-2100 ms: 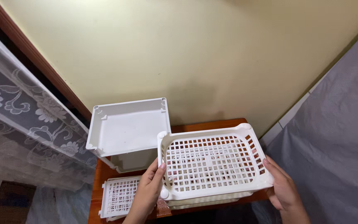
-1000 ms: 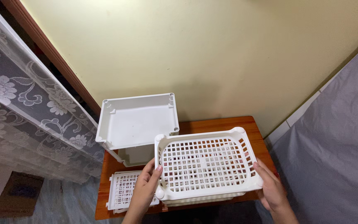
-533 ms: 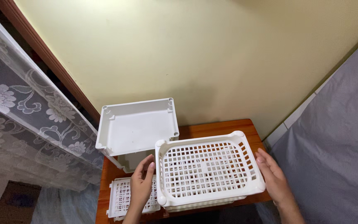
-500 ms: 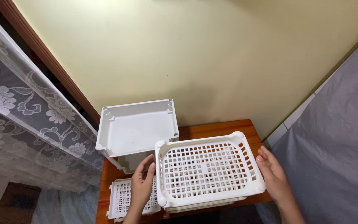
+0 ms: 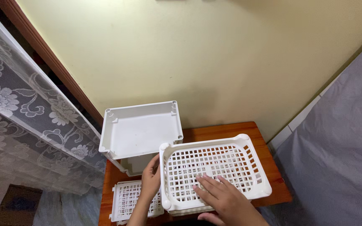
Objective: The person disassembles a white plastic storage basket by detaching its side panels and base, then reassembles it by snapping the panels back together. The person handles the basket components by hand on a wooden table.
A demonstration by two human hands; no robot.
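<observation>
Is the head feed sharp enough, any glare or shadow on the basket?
Head view: sharp, evenly lit, no glare on the white basket; soft shadow under the tray; right hand cropped at the bottom edge; left hand clear; straight edges bow slightly toward the frame borders.

White slotted basket [image 5: 214, 171] sits level, open side up, atop stacked matching ones at the surface's [image 5: 273, 167] front edge, toward its right corner.
</observation>
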